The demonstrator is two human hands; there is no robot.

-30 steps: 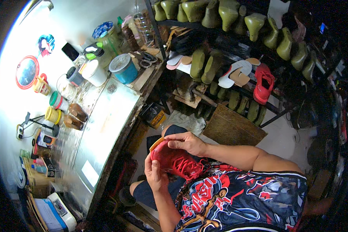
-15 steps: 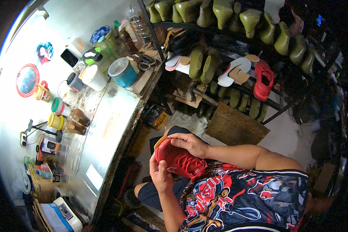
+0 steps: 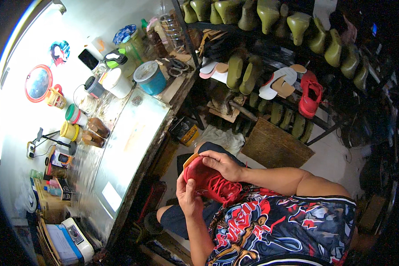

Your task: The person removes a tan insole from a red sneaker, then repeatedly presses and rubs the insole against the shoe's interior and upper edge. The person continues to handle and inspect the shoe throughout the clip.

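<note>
A red sports shoe with red laces (image 3: 210,181) lies across my lap, toe end pointing left. My left hand (image 3: 187,196) grips it from below at the toe end, thumb on the upper. My right hand (image 3: 224,164) curls over the top of the shoe near its tan sole edge (image 3: 189,159). Both forearms come in from the lower right. The shoe's far side is hidden behind my fingers.
A long metal-topped workbench (image 3: 128,146) runs at my left, crowded at the back with jars, cans, a blue tub (image 3: 150,77) and a white bucket (image 3: 116,82). Shelves of green shoe lasts (image 3: 241,73) and a red sandal (image 3: 310,94) stand ahead. A wooden board (image 3: 277,144) leans below.
The view has shifted slightly. Both hands keep holding the red shoe on my lap, with the right hand's fingers shifting a little over the toe.
</note>
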